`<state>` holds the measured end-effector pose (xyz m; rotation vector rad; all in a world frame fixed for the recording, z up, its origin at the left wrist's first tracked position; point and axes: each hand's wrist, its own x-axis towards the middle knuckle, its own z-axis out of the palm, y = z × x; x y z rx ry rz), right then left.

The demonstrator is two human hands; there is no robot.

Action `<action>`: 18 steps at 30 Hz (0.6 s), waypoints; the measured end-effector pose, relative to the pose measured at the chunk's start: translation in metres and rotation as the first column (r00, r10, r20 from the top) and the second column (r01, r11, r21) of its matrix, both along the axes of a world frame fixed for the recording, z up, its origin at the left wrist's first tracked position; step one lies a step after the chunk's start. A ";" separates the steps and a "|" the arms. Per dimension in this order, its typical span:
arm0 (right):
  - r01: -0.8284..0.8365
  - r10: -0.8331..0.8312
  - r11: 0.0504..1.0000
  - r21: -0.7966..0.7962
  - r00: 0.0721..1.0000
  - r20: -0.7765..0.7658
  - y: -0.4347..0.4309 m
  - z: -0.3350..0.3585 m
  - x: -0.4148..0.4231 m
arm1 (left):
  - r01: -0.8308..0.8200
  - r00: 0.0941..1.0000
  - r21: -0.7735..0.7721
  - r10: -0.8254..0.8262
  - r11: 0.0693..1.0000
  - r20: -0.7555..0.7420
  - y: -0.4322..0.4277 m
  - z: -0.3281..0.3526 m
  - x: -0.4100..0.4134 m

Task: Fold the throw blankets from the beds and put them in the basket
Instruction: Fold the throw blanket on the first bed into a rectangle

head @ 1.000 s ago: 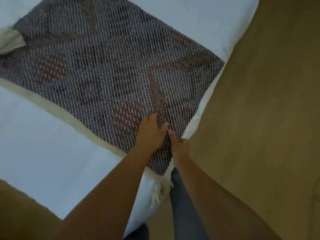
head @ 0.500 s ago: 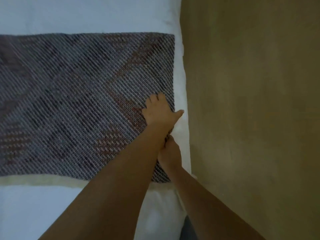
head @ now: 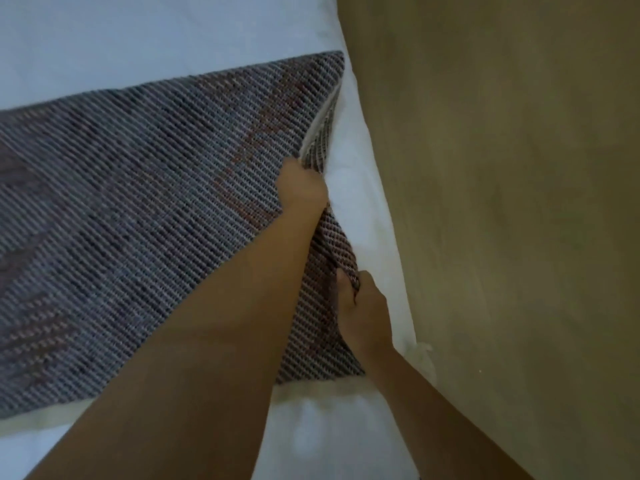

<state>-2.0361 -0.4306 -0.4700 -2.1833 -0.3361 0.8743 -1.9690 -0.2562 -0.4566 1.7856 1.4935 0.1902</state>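
A grey woven throw blanket (head: 145, 209) with reddish patterns lies across the white bed (head: 138, 32), its right edge by the bed's side. My left hand (head: 300, 188) grips that right edge midway along, fingers curled under the cloth, and the edge there is lifted off the sheet. Closer to me, my right hand (head: 362, 306) pinches the same edge and bunches it up. A cream hem runs along the blanket's near side. No basket is in view.
The tan floor (head: 519, 202) fills the right half of the view, next to the bed's edge. White sheet (head: 332, 438) shows between my forearms at the bottom.
My left hand went from lying flat on the blanket to gripping its right edge. Both hands have raised that edge off the sheet. The view has shifted slightly.
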 end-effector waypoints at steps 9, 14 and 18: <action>0.020 -0.036 0.996 0.090 0.983 0.181 0.105 0.047 -0.139 | -0.027 0.960 0.142 -0.014 0.989 0.279 0.098 0.038 -0.123; -0.021 0.004 0.984 0.174 0.995 0.098 0.206 0.058 -0.257 | 0.023 0.968 0.259 -0.086 0.966 0.234 0.197 0.041 -0.245; -0.130 0.125 0.980 0.152 0.991 0.042 0.277 0.055 -0.338 | 0.036 0.994 0.291 -0.064 0.956 0.087 0.274 0.031 -0.336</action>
